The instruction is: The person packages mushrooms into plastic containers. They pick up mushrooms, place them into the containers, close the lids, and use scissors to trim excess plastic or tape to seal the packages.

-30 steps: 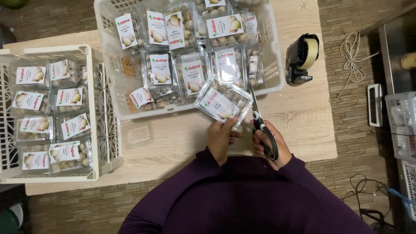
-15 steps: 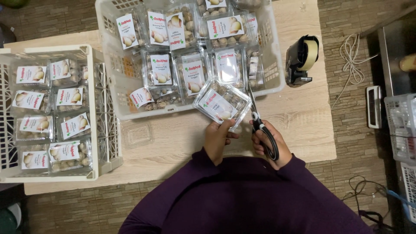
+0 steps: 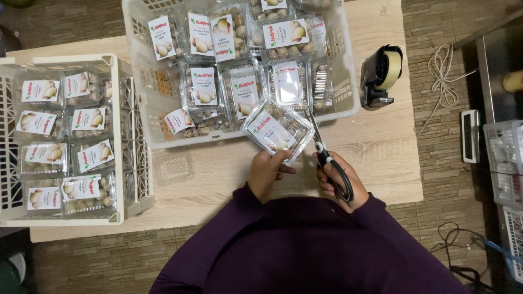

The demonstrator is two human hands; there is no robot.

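Note:
My left hand [image 3: 268, 173] grips the near edge of a clear plastic clamshell pack [image 3: 276, 129] with a white label, held tilted just above the wooden table [image 3: 229, 174]. My right hand [image 3: 340, 182] holds black-handled scissors [image 3: 327, 158], whose blades point up along the pack's right side. Both hands sit close together at the table's near edge, in front of the white crate [image 3: 348, 103].
The white crate holds several labelled packs. A cream crate [image 3: 131, 163] at the left holds several more. An empty clear tray [image 3: 172, 166] lies between them. A black tape dispenser [image 3: 381, 73] stands at the right, with a cord [image 3: 444, 81] beyond on the floor.
The pack has shifted slightly in my left hand. The scissors stay beside its right edge; both hands have barely moved.

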